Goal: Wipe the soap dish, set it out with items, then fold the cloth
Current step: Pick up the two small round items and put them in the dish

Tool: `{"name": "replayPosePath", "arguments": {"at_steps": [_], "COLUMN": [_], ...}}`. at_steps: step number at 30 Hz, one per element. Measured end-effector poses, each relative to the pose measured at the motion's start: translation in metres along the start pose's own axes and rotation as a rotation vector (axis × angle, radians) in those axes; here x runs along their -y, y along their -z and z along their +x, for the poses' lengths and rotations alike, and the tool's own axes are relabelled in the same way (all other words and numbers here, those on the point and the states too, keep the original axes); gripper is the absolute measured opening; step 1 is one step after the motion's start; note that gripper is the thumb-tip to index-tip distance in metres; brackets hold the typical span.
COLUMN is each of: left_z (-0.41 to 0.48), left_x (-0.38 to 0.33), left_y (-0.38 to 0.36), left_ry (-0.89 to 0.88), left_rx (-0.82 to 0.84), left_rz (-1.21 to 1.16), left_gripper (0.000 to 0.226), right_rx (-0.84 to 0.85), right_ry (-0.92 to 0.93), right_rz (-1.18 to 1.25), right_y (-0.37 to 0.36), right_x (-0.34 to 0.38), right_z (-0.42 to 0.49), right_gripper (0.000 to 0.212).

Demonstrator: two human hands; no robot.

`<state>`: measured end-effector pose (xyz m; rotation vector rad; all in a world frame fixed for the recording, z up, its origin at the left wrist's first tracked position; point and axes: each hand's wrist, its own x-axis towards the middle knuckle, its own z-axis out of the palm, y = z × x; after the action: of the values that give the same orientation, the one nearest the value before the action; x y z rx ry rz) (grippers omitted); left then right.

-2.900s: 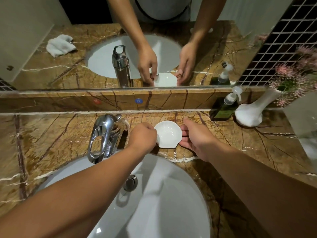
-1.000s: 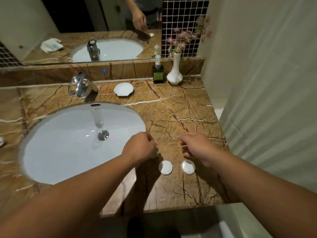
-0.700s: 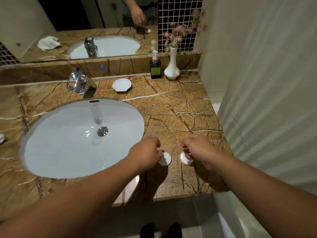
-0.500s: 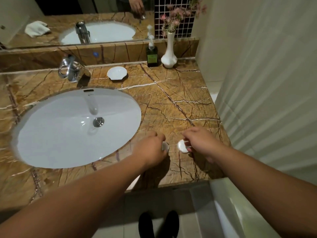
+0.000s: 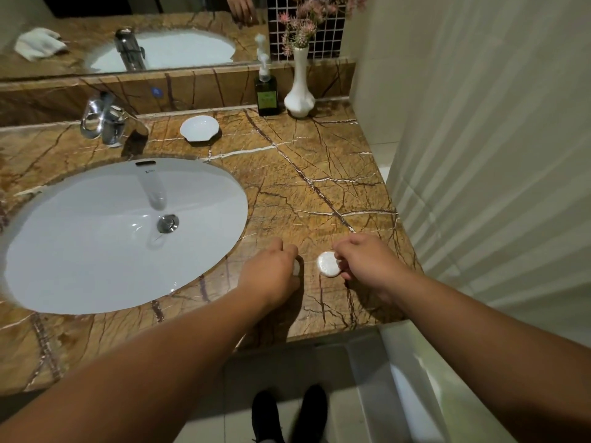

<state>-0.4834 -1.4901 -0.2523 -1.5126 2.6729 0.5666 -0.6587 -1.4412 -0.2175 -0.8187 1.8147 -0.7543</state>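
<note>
The white shell-shaped soap dish [image 5: 199,128] rests empty at the back of the brown marble counter [image 5: 307,174], right of the faucet. Near the front edge, my right hand [image 5: 364,260] pinches a small round white soap [image 5: 327,268] at its right rim. My left hand [image 5: 271,271] is closed over a second round soap [image 5: 296,267], of which only a sliver shows. The white cloth [image 5: 36,44] appears only as a reflection in the mirror, crumpled at the far left.
A white oval sink [image 5: 57,251] fills the counter's left. A chrome faucet [image 5: 105,121] stands behind it. A dark green pump bottle [image 5: 267,91] and a white vase with pink flowers [image 5: 299,91] stand at the back right. A white curtain [image 5: 495,155] hangs right.
Both hands left the soap dish and came to the counter's front edge. They closed on the two round soaps lying there; the left soap is now almost covered.
</note>
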Motion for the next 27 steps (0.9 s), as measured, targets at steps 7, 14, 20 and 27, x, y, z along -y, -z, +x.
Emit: {"name": "replayPosePath", "arguments": {"at_steps": [7,14,20,27], "left_z": [-0.013,-0.024,-0.025,-0.021], "left_x": [0.012,0.025,0.028,0.032], "left_y": [0.025,0.034,0.033,0.03], "left_ry": [-0.01,0.021,0.046,0.055], "left_rx": [-0.185,-0.204,-0.199,-0.187], "left_rz": [-0.175,-0.195,-0.197,-0.191], "left_gripper": [0.044,0.043,0.044,0.046], "right_rx": [-0.053,-0.026,-0.004,-0.018], "right_ry": [0.206,0.281,0.31,0.392], "right_rz": [-0.465,-0.8,-0.88,-0.981], "right_y": [0.002,-0.011,-0.014,-0.019], "right_x": [-0.008,-0.014,-0.016,-0.02], "right_z": [0.007,0.017,0.024,0.027], "right_gripper": [0.02,0.056,0.058,0.045]}}
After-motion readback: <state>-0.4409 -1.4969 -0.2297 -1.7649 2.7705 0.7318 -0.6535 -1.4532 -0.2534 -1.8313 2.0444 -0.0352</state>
